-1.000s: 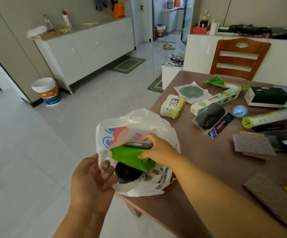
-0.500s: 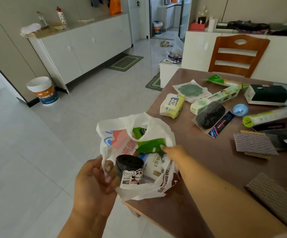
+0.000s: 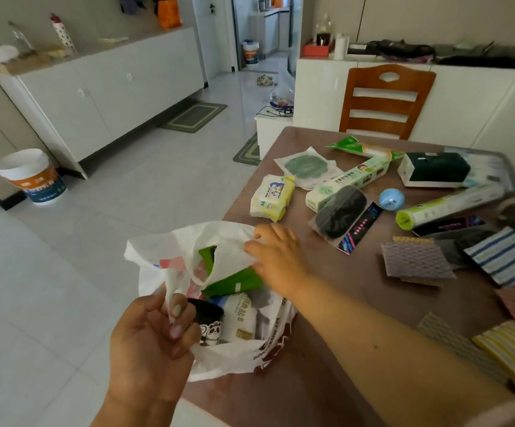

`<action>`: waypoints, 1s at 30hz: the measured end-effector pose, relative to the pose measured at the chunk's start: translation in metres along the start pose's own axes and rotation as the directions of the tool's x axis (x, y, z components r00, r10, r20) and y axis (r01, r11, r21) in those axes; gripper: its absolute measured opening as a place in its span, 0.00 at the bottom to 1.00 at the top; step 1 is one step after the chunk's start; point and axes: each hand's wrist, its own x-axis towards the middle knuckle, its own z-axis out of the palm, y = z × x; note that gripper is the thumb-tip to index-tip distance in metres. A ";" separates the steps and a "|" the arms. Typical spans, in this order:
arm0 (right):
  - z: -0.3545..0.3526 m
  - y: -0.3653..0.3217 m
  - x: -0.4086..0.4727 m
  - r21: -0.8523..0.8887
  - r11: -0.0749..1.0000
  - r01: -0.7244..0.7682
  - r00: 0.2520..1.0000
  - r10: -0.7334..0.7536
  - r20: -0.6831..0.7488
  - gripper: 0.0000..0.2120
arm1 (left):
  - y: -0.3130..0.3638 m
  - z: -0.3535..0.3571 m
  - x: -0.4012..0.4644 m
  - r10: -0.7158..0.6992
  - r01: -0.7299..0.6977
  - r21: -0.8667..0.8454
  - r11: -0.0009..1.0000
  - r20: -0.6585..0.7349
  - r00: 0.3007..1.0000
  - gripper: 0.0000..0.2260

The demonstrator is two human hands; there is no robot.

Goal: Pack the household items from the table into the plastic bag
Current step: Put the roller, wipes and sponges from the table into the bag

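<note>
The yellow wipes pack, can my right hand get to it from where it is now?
Probably yes: the right hand is at the bag's rim, and the yellow wipes pack lies just beyond on bare table.

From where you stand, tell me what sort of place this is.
Most likely a home's dining area beside a kitchen: a wooden dining chair at a brown table, white sideboard cabinets along the wall, and floor mats on pale tiles.

Brown table [image 3: 358,303] bears wipes pack [image 3: 271,197], cloths [image 3: 416,260].
</note>
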 end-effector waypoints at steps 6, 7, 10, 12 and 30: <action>-0.020 0.075 0.047 0.750 0.308 -0.585 0.748 0.562 0.353 0.15 | -0.002 0.008 0.009 0.037 -0.037 -0.041 0.998 0.007 0.999 0.07; -0.014 0.093 0.045 0.645 0.385 -0.660 0.701 0.625 0.345 0.16 | -0.003 0.009 0.011 0.041 -0.041 -0.045 0.998 0.000 0.999 0.08; 0.005 0.135 0.027 0.062 0.731 -0.680 0.703 0.625 0.337 0.24 | -0.005 0.011 0.014 0.051 -0.051 -0.039 0.998 -0.015 0.999 0.07; 0.016 0.148 0.023 -0.147 0.762 -0.631 0.657 0.625 0.421 0.29 | -0.007 0.011 0.018 0.048 -0.048 -0.036 0.998 -0.028 0.998 0.07; -0.046 0.062 0.038 0.542 0.734 -0.410 0.739 0.616 -0.275 0.05 | 0.001 -0.003 0.012 0.103 -0.115 -0.100 0.988 -0.118 0.988 0.04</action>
